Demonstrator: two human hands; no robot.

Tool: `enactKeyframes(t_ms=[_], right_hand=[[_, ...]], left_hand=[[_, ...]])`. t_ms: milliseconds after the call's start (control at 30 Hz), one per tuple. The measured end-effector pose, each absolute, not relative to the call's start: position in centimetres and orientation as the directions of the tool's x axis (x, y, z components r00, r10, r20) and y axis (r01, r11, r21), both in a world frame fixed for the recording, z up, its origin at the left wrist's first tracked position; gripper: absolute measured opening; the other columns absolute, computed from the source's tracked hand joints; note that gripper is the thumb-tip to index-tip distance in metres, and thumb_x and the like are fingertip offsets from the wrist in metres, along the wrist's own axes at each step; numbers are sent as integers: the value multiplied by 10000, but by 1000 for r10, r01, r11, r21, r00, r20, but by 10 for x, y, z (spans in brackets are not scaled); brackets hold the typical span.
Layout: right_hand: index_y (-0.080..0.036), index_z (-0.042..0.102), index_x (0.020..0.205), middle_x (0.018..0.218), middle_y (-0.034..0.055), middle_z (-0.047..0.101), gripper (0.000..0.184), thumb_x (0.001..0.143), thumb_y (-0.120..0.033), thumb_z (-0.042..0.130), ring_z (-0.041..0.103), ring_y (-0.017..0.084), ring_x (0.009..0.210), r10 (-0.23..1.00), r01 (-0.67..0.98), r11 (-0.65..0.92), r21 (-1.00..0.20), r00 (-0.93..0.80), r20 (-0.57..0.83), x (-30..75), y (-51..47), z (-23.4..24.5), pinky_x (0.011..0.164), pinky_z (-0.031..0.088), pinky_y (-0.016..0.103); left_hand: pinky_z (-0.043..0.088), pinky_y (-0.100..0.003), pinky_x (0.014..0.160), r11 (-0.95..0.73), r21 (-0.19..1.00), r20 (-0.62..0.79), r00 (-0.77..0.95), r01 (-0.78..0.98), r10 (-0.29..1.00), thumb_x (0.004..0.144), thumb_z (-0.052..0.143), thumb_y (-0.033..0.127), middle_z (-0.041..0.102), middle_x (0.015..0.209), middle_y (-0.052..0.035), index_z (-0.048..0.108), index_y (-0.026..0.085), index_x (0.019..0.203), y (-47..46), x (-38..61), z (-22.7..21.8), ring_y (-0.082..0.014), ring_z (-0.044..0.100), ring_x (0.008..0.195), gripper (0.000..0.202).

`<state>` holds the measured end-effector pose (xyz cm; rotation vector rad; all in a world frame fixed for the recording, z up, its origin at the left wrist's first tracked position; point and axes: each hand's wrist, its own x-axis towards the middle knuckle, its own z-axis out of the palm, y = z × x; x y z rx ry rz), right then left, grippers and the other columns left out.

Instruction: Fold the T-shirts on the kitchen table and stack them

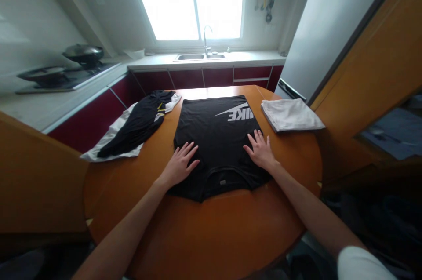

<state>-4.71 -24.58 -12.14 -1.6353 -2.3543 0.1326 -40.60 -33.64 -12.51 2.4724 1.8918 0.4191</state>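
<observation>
A black T-shirt (214, 139) with a white printed logo lies flat on the wooden table (211, 231), its neckline toward me. The sides look folded in, so it forms a rough rectangle. My left hand (180, 163) rests flat on its left edge, fingers spread. On the right edge lies my right hand (260, 150), also flat with the fingers apart. Neither hand grips the cloth.
Black and white clothes (135, 124) lie loosely at the table's left. A folded white garment (292, 114) sits at the right. Beyond are a counter with a sink (191, 56), a stove with pans (84, 53) and a fridge (319, 29).
</observation>
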Motion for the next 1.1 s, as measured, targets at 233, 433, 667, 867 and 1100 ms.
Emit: enactKeyframes(t_ms=[233, 433, 667, 867, 1100], right_hand=[[-159, 410, 1558, 1660, 146, 291, 577, 1050, -430, 370, 196, 264, 1556, 824, 772, 561, -300, -487, 289, -82, -284, -115, 1240, 183, 528], [-160, 530, 1471, 1589, 143, 432, 503, 1020, -337, 394, 333, 273, 1502, 841, 718, 535, -445, -400, 365, -76, -272, -118, 1218, 278, 528], [-176, 677, 1257, 1245, 140, 694, 401, 962, -330, 453, 626, 280, 1182, 847, 602, 507, -616, -216, 486, -49, -251, -115, 1070, 486, 470], [-181, 696, 1154, 1084, 118, 745, 337, 960, -333, 467, 696, 272, 979, 867, 581, 462, -670, -136, 480, -28, -252, -103, 901, 552, 430], [-249, 722, 980, 958, 68, 708, 184, 967, -308, 548, 677, 248, 896, 799, 539, 602, -590, -405, 445, -6, -300, -105, 793, 559, 384]], left_hand=[[288, -543, 1232, -309, 195, 307, 242, 931, 920, 1042, 407, 472, 398, 1617, -86, 443, 217, 1538, -339, -398, -118, -293, 306, 1522, 559], [417, -496, 1162, -430, 266, 348, 330, 863, 877, 1031, 487, 390, 556, 1473, -95, 571, 258, 1439, -344, -388, -111, -274, 507, 1371, 437], [534, -331, 873, -607, 332, 266, 546, 722, 795, 1019, 569, 373, 705, 1009, -66, 768, 264, 1130, -352, -380, -94, -193, 653, 946, 253], [492, -301, 822, -638, 332, 179, 618, 695, 766, 1006, 593, 422, 722, 903, -34, 783, 250, 1054, -369, -377, -78, -173, 659, 848, 261], [478, -305, 814, -620, 279, 127, 612, 733, 780, 980, 653, 354, 717, 942, -19, 766, 258, 1055, -411, -390, -76, -175, 650, 870, 166]])
